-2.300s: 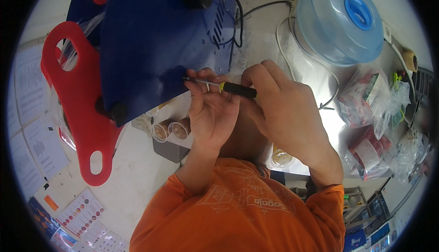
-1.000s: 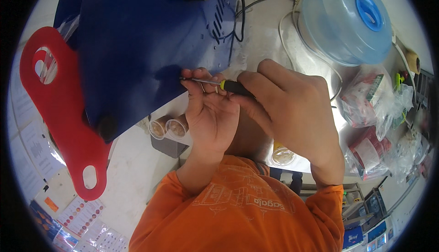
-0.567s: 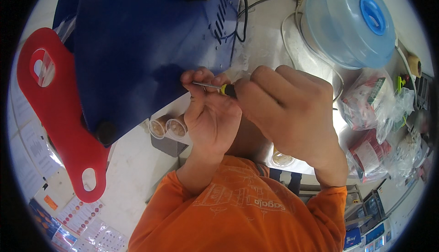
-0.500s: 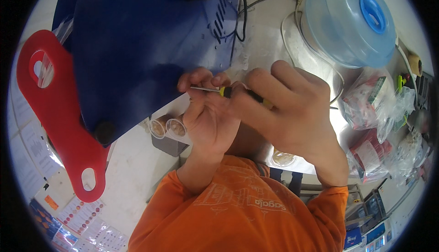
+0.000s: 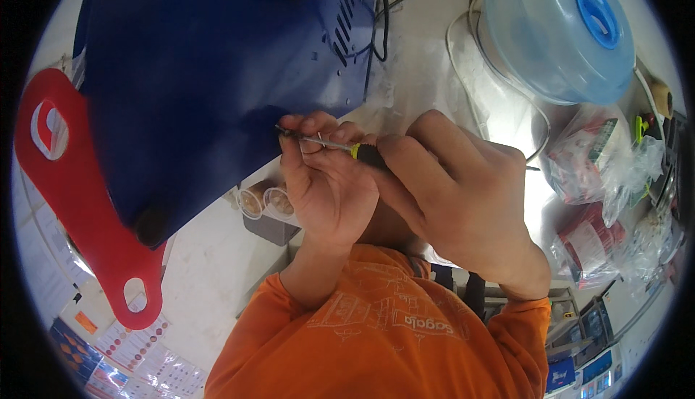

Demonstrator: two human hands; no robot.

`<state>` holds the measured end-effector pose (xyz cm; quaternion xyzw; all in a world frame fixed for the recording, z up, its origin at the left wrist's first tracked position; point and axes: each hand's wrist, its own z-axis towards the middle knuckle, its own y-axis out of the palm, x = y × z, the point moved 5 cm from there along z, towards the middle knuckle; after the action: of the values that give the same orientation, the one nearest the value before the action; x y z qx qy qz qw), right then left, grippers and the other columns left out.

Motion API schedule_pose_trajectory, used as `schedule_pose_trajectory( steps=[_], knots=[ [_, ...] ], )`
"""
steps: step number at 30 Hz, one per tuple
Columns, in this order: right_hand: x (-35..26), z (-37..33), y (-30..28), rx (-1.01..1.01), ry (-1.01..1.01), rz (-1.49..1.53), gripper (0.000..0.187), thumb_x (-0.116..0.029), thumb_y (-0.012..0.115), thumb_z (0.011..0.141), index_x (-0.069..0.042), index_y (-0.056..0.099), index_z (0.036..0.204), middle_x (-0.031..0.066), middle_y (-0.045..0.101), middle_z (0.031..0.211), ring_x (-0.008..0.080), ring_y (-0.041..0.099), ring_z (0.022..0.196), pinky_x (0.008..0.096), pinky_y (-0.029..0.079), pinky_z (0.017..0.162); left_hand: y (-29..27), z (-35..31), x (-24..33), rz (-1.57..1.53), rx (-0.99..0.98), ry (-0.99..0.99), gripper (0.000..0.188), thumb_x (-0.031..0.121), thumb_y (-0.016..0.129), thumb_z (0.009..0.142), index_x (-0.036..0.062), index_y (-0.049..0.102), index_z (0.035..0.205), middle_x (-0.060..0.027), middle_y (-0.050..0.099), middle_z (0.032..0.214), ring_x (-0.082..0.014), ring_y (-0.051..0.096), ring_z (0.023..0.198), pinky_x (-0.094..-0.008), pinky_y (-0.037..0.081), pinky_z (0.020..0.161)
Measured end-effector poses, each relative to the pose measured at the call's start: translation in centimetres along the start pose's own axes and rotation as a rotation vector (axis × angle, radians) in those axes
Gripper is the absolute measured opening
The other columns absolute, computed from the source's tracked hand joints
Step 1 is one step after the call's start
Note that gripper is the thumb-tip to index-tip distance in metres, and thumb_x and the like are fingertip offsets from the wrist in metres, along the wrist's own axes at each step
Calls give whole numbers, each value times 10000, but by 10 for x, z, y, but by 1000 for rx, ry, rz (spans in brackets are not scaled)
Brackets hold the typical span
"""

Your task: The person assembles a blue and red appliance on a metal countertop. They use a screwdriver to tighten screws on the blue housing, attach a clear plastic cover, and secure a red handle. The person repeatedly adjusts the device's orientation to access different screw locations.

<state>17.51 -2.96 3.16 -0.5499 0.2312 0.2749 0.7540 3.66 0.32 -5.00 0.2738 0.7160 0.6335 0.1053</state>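
Observation:
My right hand point(image 5: 463, 189) is closed round the black and yellow handle of a screwdriver point(image 5: 371, 156), whose metal shaft points left. My left hand point(image 5: 329, 200) is turned palm up, with its thumb and fingertips pinching a small dark piece point(image 5: 287, 131) at the shaft's tip. What kind of piece it is cannot be made out. Just beyond the fingertips stands a large dark blue metal casing point(image 5: 210, 88) with slots, screws and black round feet. A red panel point(image 5: 79, 189) with oval cutouts adjoins its left side.
A clear blue lidded container point(image 5: 536, 44) stands at the far right, near a pale cable and a black cord point(image 5: 386, 30). Bagged items point(image 5: 586, 160) lie along the right. Two small clear cups point(image 5: 278, 202) with brown contents sit by the grey box point(image 5: 269, 230) left of my left wrist.
The screwdriver's tip has moved slightly left, and the small dark piece now shows at my left fingertips. My right hand has shifted a little; the view has also moved slightly.

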Motion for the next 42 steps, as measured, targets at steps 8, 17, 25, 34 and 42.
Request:
schedule_pose_trajectory(
  steps=[8, 17, 25, 34, 42],
  knots=[
    [12, -7, 12, 37, 35, 86, 283, -219, 795, 699, -80, 649, 898, 18, 508, 726, 171, 539, 512, 301, 413, 428, 10, 3, -11, -239, 30, -101, 171, 316, 566, 969, 276, 680, 1090, 117, 632, 1106, -128, 487, 1060, -300, 387, 1006],
    [13, -5, 14, 58, 71, 148, 287, -216, 808, 696, -76, 675, 910, 22, 526, 718, 171, 549, 515, 303, 417, 437, 4, 1, -9, -287, -19, -86, 196, 375, 532, 985, 347, 659, 1131, 191, 616, 1129, -109, 468, 1115, -350, 372, 1048],
    [12, -4, 12, 45, 67, 124, 274, -199, 814, 689, -76, 682, 895, 24, 530, 702, 174, 551, 507, 302, 416, 437, 10, 3, -10, -265, -14, -82, 216, 355, 514, 993, 335, 654, 1155, 175, 561, 1224, -125, 456, 1145, -354, 372, 1046],
    [11, -4, 8, 48, 55, 138, 287, -194, 815, 680, -71, 681, 902, 28, 535, 706, 173, 550, 508, 302, 415, 438, 6, -1, -6, -230, 3, -88, 224, 338, 533, 978, 332, 657, 1164, 184, 532, 1222, -130, 443, 1159, -356, 373, 1038],
    [13, 0, 8, 47, 59, 133, 285, -210, 806, 688, -66, 679, 899, 28, 536, 713, 174, 545, 510, 298, 412, 441, 6, 1, -7, -187, 7, -96, 227, 355, 530, 973, 364, 655, 1162, 193, 536, 1178, -125, 442, 1139, -365, 373, 1030]
  ],
)
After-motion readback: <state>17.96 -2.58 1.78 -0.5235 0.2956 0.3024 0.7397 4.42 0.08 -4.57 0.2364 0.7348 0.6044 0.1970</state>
